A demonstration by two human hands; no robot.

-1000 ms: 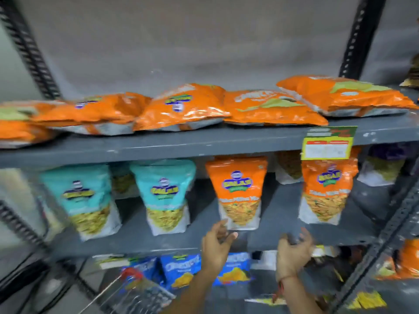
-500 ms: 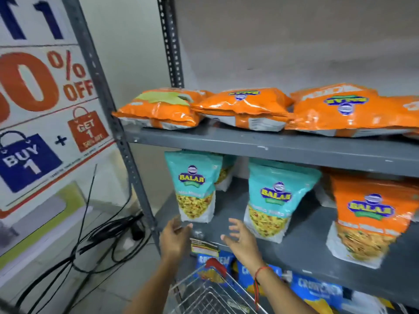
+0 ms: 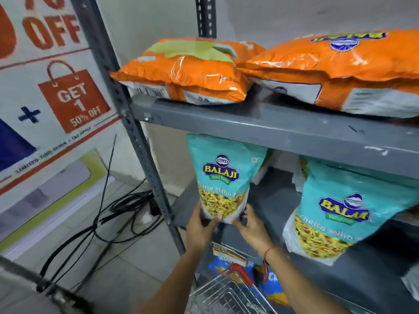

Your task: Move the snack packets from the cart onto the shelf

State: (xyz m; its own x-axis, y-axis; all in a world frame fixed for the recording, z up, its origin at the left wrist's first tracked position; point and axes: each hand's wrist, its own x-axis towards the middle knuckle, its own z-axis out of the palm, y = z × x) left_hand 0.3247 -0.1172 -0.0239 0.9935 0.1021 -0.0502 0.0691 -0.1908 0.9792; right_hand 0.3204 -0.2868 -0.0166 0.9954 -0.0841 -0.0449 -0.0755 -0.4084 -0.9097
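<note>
A teal snack packet [image 3: 221, 177] stands upright at the left end of the grey middle shelf [image 3: 385, 275]. My left hand [image 3: 201, 227] grips its lower left corner and my right hand [image 3: 251, 227] holds its lower right corner. A second teal packet [image 3: 340, 211] leans upright further right on the same shelf. The wire cart [image 3: 226, 293] with a red handle sits below my forearms at the bottom edge; its contents are not visible.
Orange packets [image 3: 188, 73] lie flat on the upper shelf [image 3: 272, 130]. Blue packets [image 3: 272, 284] sit on a lower shelf behind a yellow price tag [image 3: 226, 251]. The grey rack upright [image 3: 127, 123] stands at left, beside a sale poster [image 3: 45, 87]. Black cables [image 3: 108, 220] trail on the floor.
The view has swung left and closer to the rack's left end. Both hands, spread and empty half a second ago, now hold the base of the left teal packet.
</note>
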